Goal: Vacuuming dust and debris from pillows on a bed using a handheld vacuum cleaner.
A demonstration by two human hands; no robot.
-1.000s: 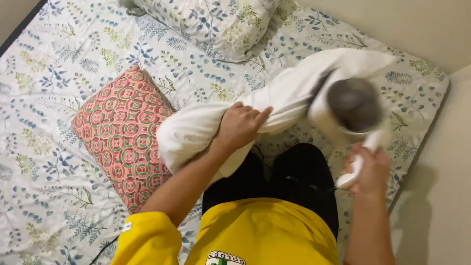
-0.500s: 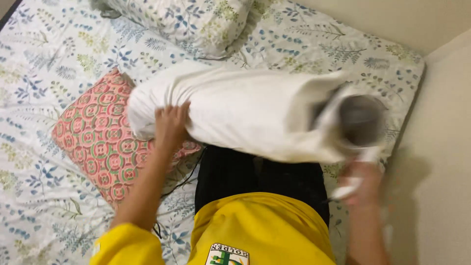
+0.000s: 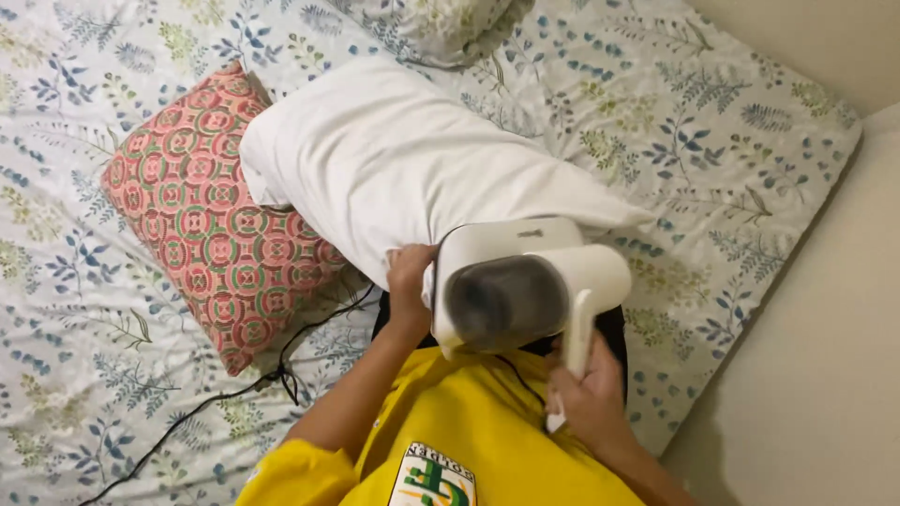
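A white pillow (image 3: 403, 159) lies flat on the floral bed sheet (image 3: 703, 122), its left end resting on a red patterned cushion (image 3: 211, 211). My left hand (image 3: 408, 276) grips the pillow's near edge. My right hand (image 3: 586, 389) holds the handle of a white handheld vacuum (image 3: 525, 281) with a grey dust chamber. The vacuum sits over the pillow's near right corner, above my lap.
A floral pillow (image 3: 436, 23) lies at the top of the bed. A black cord (image 3: 253, 384) runs across the sheet from lower left toward my lap. The mattress edge and beige floor (image 3: 816, 347) are on the right.
The white pillow went from bunched and lifted to lying flat across the cushion. My left hand moved from its far end to its near edge. The vacuum came in over the pillow.
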